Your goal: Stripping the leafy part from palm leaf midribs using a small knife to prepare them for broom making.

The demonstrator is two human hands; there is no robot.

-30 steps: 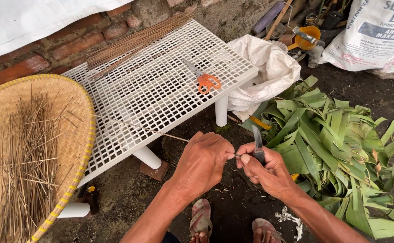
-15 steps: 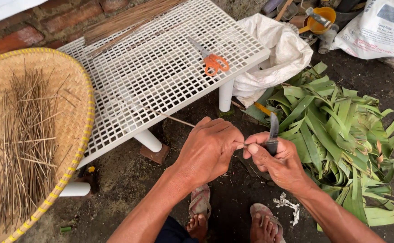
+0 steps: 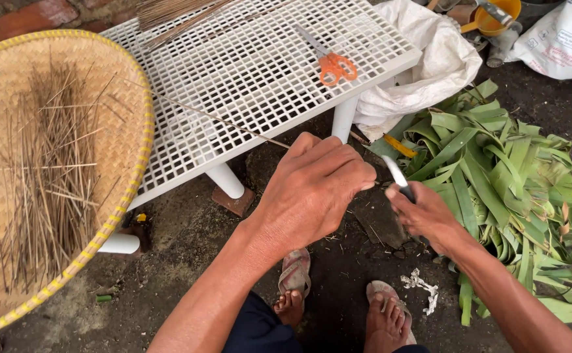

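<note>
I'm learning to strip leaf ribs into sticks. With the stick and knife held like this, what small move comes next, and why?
Probably draw the thin stick on through the left hand against the knife blade held in the right hand. Most of its length lies over the white grid table, away from the blade.

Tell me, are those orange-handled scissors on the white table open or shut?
Shut. The orange-handled scissors lie flat on the white grid table, the two handle loops side by side and the blades together as one strip.
</note>
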